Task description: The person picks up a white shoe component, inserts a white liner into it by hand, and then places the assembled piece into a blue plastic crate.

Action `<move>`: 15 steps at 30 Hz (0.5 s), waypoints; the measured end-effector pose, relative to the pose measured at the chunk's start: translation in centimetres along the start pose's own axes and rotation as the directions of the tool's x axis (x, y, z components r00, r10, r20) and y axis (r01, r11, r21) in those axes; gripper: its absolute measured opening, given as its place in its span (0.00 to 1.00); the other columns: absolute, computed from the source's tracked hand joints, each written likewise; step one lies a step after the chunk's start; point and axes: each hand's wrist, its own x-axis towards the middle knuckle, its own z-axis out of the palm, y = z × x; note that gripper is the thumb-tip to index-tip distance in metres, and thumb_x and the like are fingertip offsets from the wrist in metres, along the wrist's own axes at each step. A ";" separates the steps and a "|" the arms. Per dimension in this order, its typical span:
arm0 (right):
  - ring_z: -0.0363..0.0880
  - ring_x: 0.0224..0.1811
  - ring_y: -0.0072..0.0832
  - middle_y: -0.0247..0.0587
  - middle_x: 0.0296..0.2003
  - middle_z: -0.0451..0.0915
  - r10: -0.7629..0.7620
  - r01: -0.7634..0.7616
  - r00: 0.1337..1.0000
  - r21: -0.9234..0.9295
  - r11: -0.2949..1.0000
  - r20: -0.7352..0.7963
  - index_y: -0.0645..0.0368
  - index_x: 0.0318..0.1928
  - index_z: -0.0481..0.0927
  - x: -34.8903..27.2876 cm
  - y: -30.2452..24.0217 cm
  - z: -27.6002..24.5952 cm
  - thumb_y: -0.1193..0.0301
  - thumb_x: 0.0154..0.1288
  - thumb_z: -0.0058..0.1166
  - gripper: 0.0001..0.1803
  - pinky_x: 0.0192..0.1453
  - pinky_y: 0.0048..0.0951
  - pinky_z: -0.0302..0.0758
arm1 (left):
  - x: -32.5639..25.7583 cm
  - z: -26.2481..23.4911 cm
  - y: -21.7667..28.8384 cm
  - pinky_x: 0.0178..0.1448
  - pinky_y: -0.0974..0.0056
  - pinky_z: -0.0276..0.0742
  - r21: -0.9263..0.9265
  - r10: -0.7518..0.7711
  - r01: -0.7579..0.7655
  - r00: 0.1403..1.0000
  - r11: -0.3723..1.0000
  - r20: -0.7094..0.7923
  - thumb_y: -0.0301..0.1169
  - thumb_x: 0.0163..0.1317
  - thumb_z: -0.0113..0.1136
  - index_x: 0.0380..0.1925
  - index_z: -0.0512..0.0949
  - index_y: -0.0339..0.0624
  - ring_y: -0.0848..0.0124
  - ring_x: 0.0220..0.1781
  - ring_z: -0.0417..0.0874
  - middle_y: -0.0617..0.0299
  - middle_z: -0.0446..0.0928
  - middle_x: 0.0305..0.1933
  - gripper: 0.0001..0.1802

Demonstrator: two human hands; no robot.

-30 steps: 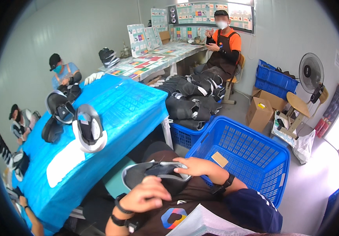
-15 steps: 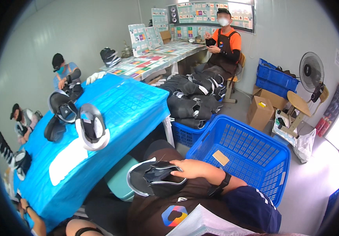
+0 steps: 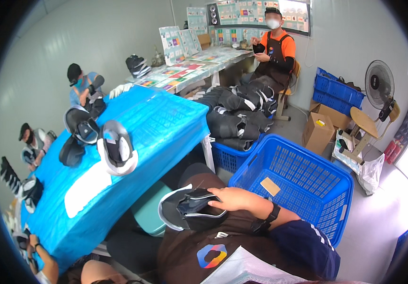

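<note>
My right hand [image 3: 223,198] grips the collar of a black shoe upper [image 3: 174,210] with a white edge. The shoe upper rests on the dark brown apron [image 3: 180,255] over my lap, its opening turned up toward me. My fingers bend over the rim and partly hide the inside. My left hand does not show; a bare stretch of arm [image 3: 102,272] lies at the lower edge, and whose it is I cannot tell. On the blue-covered table [image 3: 166,123] to my left stand a grey-and-white shoe upper [image 3: 118,146] and another dark one [image 3: 81,124].
A blue plastic basket [image 3: 303,187] with a tan card [image 3: 270,186] inside stands at my right. Behind it, black shoe uppers [image 3: 242,106] fill another crate. Co-workers sit around the tables; one hand [image 3: 32,239] is at the table's near left. A fan [image 3: 379,85] stands far right.
The whole view has shifted slightly right. My right hand keeps its hold on the shoe upper, with its fingers at the collar much as before.
</note>
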 end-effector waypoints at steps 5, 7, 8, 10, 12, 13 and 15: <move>0.73 0.43 0.46 0.55 0.41 0.74 -0.052 0.048 0.998 -0.090 0.995 -0.043 0.63 0.56 0.60 -0.2 0.0 0.0 0.53 0.61 0.40 0.31 0.46 0.38 0.71 | -1.0 0.6 0.2 0.52 0.54 0.64 0.026 -0.037 0.038 0.998 0.999 -0.042 0.38 0.59 0.45 0.37 0.70 0.31 0.53 0.43 0.71 0.45 0.71 0.39 0.18; 0.73 0.43 0.46 0.55 0.41 0.74 -0.054 0.049 0.997 -0.090 0.995 -0.052 0.63 0.56 0.61 -0.2 0.3 0.2 0.53 0.61 0.40 0.30 0.46 0.38 0.71 | -1.5 0.7 0.0 0.52 0.54 0.64 0.032 -0.058 0.060 0.997 0.998 -0.056 0.38 0.58 0.45 0.38 0.70 0.30 0.52 0.43 0.71 0.45 0.71 0.39 0.19; 0.74 0.42 0.47 0.55 0.41 0.74 -0.059 0.054 0.997 -0.096 0.994 -0.055 0.63 0.56 0.61 -0.2 0.3 0.2 0.53 0.61 0.40 0.30 0.46 0.38 0.71 | -1.7 0.6 -0.2 0.52 0.54 0.64 0.035 -0.072 0.074 0.995 0.997 -0.062 0.38 0.58 0.45 0.38 0.70 0.30 0.52 0.43 0.71 0.45 0.71 0.40 0.19; 0.74 0.42 0.47 0.55 0.41 0.74 -0.058 0.052 0.997 -0.104 0.993 -0.054 0.64 0.56 0.61 0.0 0.9 0.5 0.52 0.62 0.39 0.31 0.46 0.38 0.71 | -2.3 0.6 -0.9 0.52 0.54 0.64 0.034 -0.121 0.124 0.990 0.992 -0.067 0.38 0.58 0.45 0.39 0.69 0.30 0.51 0.43 0.71 0.44 0.70 0.40 0.19; 0.74 0.42 0.47 0.56 0.41 0.74 -0.202 0.165 0.965 -0.211 0.963 -0.165 0.65 0.59 0.56 0.3 1.9 1.2 0.51 0.62 0.39 0.34 0.46 0.39 0.71 | -2.1 0.0 -1.8 0.51 0.54 0.64 -0.164 -0.300 0.298 0.954 0.940 0.015 0.39 0.58 0.46 0.39 0.70 0.30 0.51 0.43 0.70 0.44 0.70 0.40 0.20; 0.74 0.42 0.47 0.56 0.41 0.74 -0.203 0.168 0.967 -0.212 0.963 -0.156 0.65 0.59 0.56 0.1 0.9 0.4 0.51 0.62 0.39 0.34 0.46 0.39 0.71 | -2.0 -0.4 -2.0 0.51 0.55 0.64 -0.336 -0.456 0.470 0.881 0.817 0.123 0.40 0.57 0.47 0.39 0.70 0.31 0.51 0.43 0.70 0.44 0.70 0.40 0.20; 0.73 0.41 0.49 0.56 0.39 0.75 -0.041 0.010 0.981 -0.165 0.986 -0.187 0.66 0.63 0.45 -0.8 -2.1 -2.2 0.51 0.60 0.42 0.41 0.47 0.39 0.69 | -1.4 -1.0 -1.5 0.51 0.55 0.64 -0.321 -0.428 0.456 0.890 0.830 0.158 0.43 0.57 0.47 0.40 0.70 0.30 0.50 0.42 0.70 0.43 0.70 0.40 0.23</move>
